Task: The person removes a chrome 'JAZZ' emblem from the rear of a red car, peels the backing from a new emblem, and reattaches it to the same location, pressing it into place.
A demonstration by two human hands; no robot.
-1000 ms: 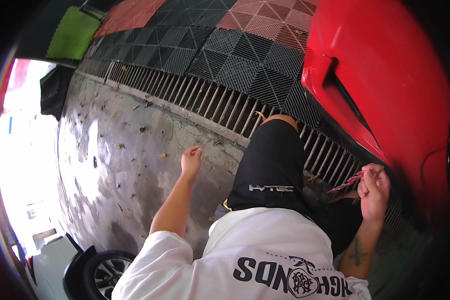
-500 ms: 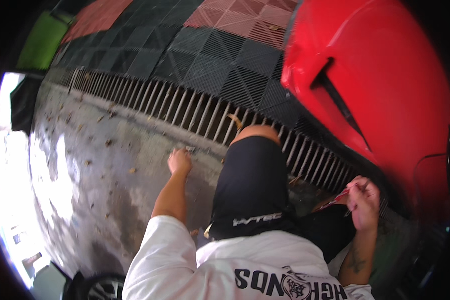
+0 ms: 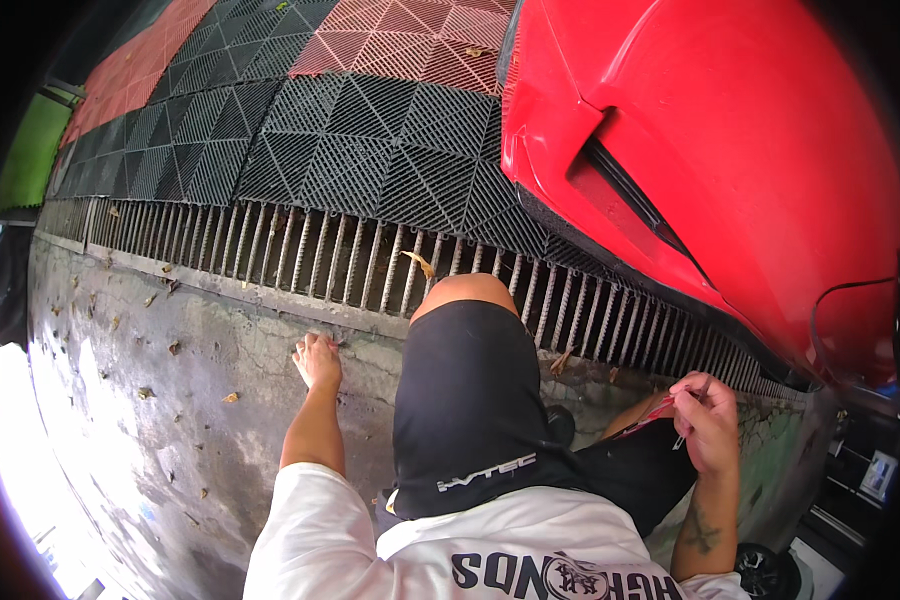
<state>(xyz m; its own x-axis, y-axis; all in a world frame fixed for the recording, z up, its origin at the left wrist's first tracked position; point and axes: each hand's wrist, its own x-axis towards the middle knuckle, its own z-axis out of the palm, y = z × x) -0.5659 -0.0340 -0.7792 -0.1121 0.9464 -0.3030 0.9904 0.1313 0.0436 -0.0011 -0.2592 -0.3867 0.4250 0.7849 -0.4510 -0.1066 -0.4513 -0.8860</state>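
Over the concrete floor (image 3: 220, 330), just short of the metal grate, my left hand (image 3: 317, 362) has its fingers curled together; what they hold, if anything, is too small to make out. My right hand (image 3: 708, 425) is raised beside my bent right leg, thumb and fingers pinched. It grips a thin red strip-like thing (image 3: 658, 408) that slants down to the left, its exact kind unclear. A small pale tip shows below those fingers. My left knee (image 3: 467, 290), in black shorts, rises between the two hands.
A red car's bumper (image 3: 760, 150) fills the upper right, with a dark slot in it. The barred drain grate (image 3: 310, 255) crosses ahead, bordered by black and red ribbed tiles (image 3: 370, 130). Dry leaves (image 3: 232, 397) lie scattered. A dark wheel (image 3: 765, 570) shows at lower right.
The view has turned, so the car and grate appear shifted left. My left hand has its fingers curled more tightly. The right hand keeps its pinch on the red strip.
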